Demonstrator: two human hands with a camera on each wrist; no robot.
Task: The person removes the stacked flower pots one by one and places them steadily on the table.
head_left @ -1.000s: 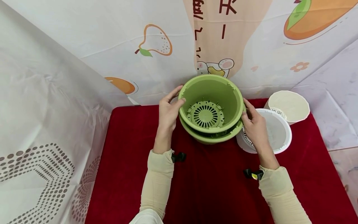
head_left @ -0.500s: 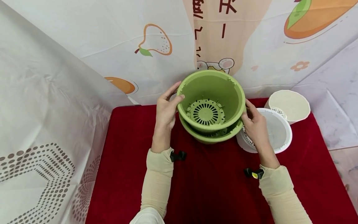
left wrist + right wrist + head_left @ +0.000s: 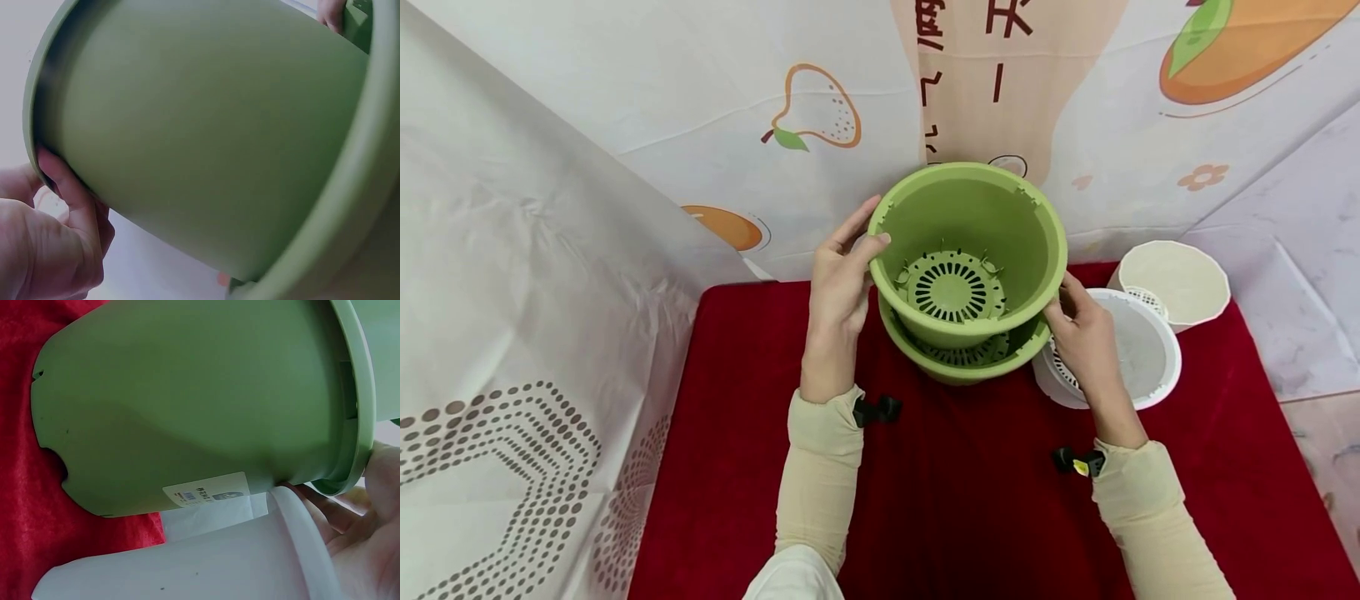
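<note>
Two green plastic flower pots with slotted bases stand one inside the other in the head view. My left hand [image 3: 842, 279] grips the upper green pot [image 3: 970, 212] by its left rim, thumb over the edge and fingers beneath. That pot sits raised and tilted, partly out of the lower green pot [image 3: 966, 372]. On the right side, my right hand [image 3: 1086, 337] holds the lower pot's rim. The right wrist view shows the lower pot's outer wall [image 3: 187, 406] with a printed label [image 3: 209, 489]. Much of its inside is hidden by the upper pot.
Close by my right hand stands a white pot [image 3: 1168, 367], with a cream pot [image 3: 1180, 283] behind it. A red cloth [image 3: 752, 417] covers the table. The fruit-print curtain [image 3: 850, 192] rises right behind the pots.
My left hand has lifted the upper green pot up and away, widening the gap to the lower pot. The right hand and lower pot have stayed nearly still.
</note>
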